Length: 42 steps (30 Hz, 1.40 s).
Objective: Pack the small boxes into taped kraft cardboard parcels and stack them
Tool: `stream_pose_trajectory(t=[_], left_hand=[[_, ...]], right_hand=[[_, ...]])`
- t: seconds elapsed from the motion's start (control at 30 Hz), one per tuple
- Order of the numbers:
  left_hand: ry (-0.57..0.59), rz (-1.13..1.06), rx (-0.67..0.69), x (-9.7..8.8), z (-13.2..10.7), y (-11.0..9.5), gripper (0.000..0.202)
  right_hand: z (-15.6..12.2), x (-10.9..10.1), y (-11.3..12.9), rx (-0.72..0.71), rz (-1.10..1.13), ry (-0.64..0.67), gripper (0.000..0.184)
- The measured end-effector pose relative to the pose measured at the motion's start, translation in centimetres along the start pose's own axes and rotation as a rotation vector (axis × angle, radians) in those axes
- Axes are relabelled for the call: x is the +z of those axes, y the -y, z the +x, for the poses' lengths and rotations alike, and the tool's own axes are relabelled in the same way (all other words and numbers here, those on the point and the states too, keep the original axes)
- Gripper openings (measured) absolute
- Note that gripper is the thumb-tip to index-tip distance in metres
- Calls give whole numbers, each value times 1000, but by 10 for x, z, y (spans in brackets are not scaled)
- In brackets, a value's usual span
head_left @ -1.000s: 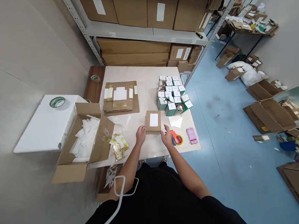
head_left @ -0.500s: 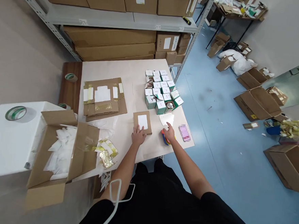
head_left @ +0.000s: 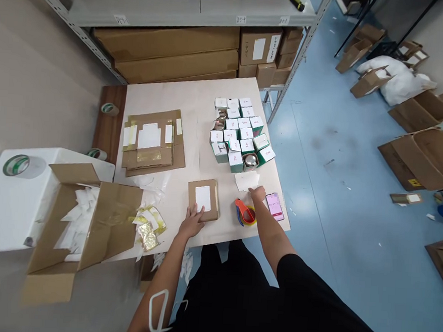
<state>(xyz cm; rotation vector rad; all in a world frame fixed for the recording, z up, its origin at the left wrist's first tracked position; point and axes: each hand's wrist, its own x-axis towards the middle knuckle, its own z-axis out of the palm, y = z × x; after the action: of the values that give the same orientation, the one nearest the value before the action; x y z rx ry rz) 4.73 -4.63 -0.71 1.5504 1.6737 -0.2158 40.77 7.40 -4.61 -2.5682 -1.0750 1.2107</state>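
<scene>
Head view: the left hand (head_left: 191, 223) lies flat with fingers spread on the near edge of a small cardboard box (head_left: 203, 200). The box sits white label up, close to the front edge of the tabletop (head_left: 196, 96). The flat palm seems meant to steady the box, not lift it.

The right hand (head_left: 258, 194) is stretched forward, and its fingertips touch the near corner of a white paper slip (head_left: 246, 180). Whether they pinch the slip or only rest on it cannot be told. The slip lies loose between the box and a cluster of green-and-white cartons (head_left: 239, 134), which are packed side by side, probably to save room.

A red tape dispenser (head_left: 245, 213) and a phone (head_left: 275, 206) lie just beside the right wrist, within easy reach. Farther left are flattened cardboard (head_left: 153, 141) patched with tape and an open carton (head_left: 84, 222) of white padding. A tape roll (head_left: 109, 108) sits on a wooden board by the wall.
</scene>
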Motion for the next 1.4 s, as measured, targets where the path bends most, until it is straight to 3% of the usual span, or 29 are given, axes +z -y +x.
stream_pose_trajectory(t=[0.23,0.33,0.4,0.5,0.57,0.67,0.73,0.8,0.87,1.03,1.13,1.23,1.4], left_hand=[[59,12,-47,-10,-2,-9,89],[95,10,-63,-20,-3,-17,94],[47,-24,-97,-27,-3,-32,90],[-169,-203,-81,-32,-2,-79,69],[-257,-474,2,-32,-4,-124,63],[-33,-922,89,-32,-12,-187,70],[116,-1056,183,-35,-21,-215,70],[167,-1129,252,-40,-30,-228,68],[104,-1192,274,-47,-38,-230,66],[-297,-1319,310,-62,-55,-228,58],[-445,-1350,354,-70,-64,-231,56],[-500,-1358,398,-78,-73,-234,55],[-533,-1352,424,-84,-85,-232,55]], right_hand=[[-15,7,-12,-126,129,19,19],[-32,-1,-18,-265,220,-40,17],[-46,-10,-20,-408,301,-123,19],[-73,-25,-21,-708,412,-281,22],[-92,-35,-20,-880,457,-370,29],[-119,-51,-17,-978,490,-461,37],[-133,-61,-15,-998,516,-473,37],[-144,-72,-14,-1011,562,-435,35],[-154,-83,-14,-984,627,-347,33],[-180,-100,-12,-756,818,65,29],[-199,-98,-7,-703,902,280,24],[-216,-94,-2,-658,937,336,20],[-232,-95,6,-640,973,312,20]])
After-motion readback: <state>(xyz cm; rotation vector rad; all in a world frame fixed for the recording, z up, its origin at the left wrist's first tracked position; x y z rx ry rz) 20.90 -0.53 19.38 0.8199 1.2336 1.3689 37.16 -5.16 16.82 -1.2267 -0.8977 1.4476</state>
